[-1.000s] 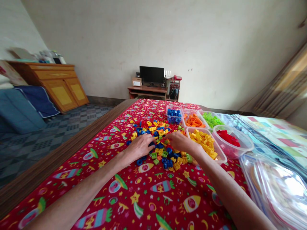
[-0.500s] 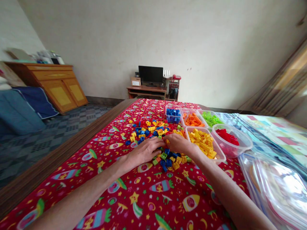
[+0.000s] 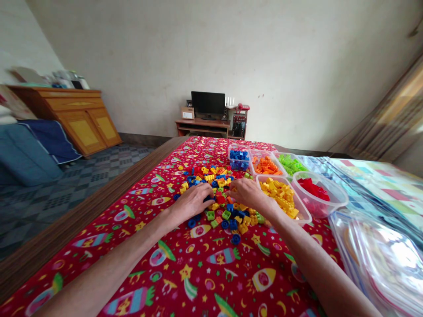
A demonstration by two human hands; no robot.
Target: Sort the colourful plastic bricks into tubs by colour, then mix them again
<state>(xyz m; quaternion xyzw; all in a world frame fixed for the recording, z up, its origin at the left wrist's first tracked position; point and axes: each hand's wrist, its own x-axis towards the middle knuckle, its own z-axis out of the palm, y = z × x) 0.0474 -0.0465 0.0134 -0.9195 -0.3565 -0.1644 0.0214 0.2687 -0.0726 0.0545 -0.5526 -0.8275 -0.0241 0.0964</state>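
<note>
A heap of small mixed plastic bricks (image 3: 220,193), blue, yellow, red, green and orange, lies on a red rocket-print tablecloth (image 3: 198,268). My left hand (image 3: 193,200) rests palm down on the heap's left side, fingers curled into the bricks. My right hand (image 3: 249,193) lies on the right side of the heap, fingertips down among the bricks. What either hand's fingers hold is hidden. Beside my right hand stands a clear tub of yellow bricks (image 3: 280,196).
Behind it stand tubs of blue bricks (image 3: 239,159), orange bricks (image 3: 265,165) and green bricks (image 3: 291,164), and a round bowl of red bricks (image 3: 317,191). Clear plastic bags (image 3: 380,259) lie at the right. The table's wooden edge (image 3: 76,222) runs along the left.
Both hands drew together over the heap's middle, then spread apart again. A blue brick now lies loose at the heap's near edge.
</note>
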